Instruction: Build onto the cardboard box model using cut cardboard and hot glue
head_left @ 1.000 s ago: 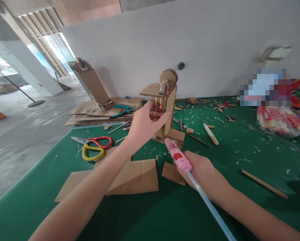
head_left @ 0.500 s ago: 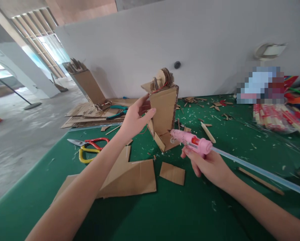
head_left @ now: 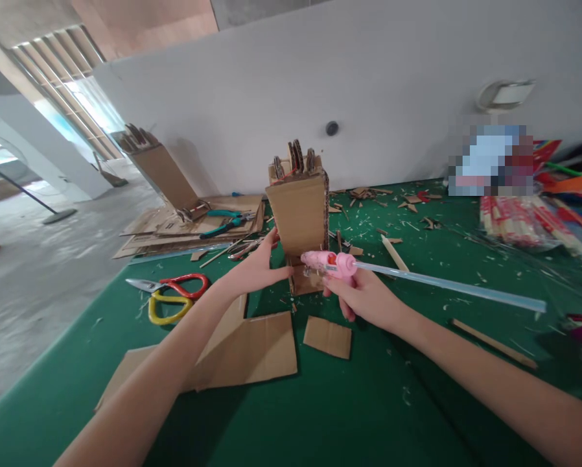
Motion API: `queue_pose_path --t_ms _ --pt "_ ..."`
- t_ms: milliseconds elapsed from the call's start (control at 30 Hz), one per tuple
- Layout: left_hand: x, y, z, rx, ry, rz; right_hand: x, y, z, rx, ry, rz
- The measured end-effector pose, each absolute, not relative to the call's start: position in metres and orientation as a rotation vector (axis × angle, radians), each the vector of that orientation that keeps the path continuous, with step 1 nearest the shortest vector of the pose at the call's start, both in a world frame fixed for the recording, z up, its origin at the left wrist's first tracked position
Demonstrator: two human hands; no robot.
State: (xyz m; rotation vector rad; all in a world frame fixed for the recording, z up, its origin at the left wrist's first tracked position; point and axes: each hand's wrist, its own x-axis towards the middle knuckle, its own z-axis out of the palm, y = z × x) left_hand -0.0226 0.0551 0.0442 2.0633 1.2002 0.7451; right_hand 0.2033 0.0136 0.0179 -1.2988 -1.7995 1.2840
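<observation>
A tall cardboard structure (head_left: 301, 217) stands upright on the green table, with cardboard discs and a red wire at its top. My left hand (head_left: 259, 266) grips its lower left side, thumb in front and the other fingers partly hidden behind. In my right hand (head_left: 361, 295) is a pink hot glue gun (head_left: 337, 263), a long clear glue stick (head_left: 446, 283) sticking out of its back. The gun's nozzle is at the foot of the structure, in front of its face. A small cardboard rectangle (head_left: 327, 337) and a larger cut cardboard sheet (head_left: 249, 353) lie nearer to me.
Scissors (head_left: 172, 295) with red and yellow handles lie at left. Behind them, teal-handled pliers (head_left: 225, 224) rest on stacked cardboard (head_left: 150, 227) beside another cardboard tower (head_left: 164, 178). Scraps litter the back; a wooden strip (head_left: 492, 344) and packaged sticks (head_left: 509, 224) are at right.
The cardboard structure has been turned, so its discs now show edge-on. My left hand has slid down to its base. The glue gun has moved left, along the foot.
</observation>
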Motion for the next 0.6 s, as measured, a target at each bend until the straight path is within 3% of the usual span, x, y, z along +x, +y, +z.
queue_pose_path --t_ms 600 --pt "-0.025 0.064 0.032 2.063 1.123 0.670 0.203 0.018 0.006 -1.242 -1.852 1.251"
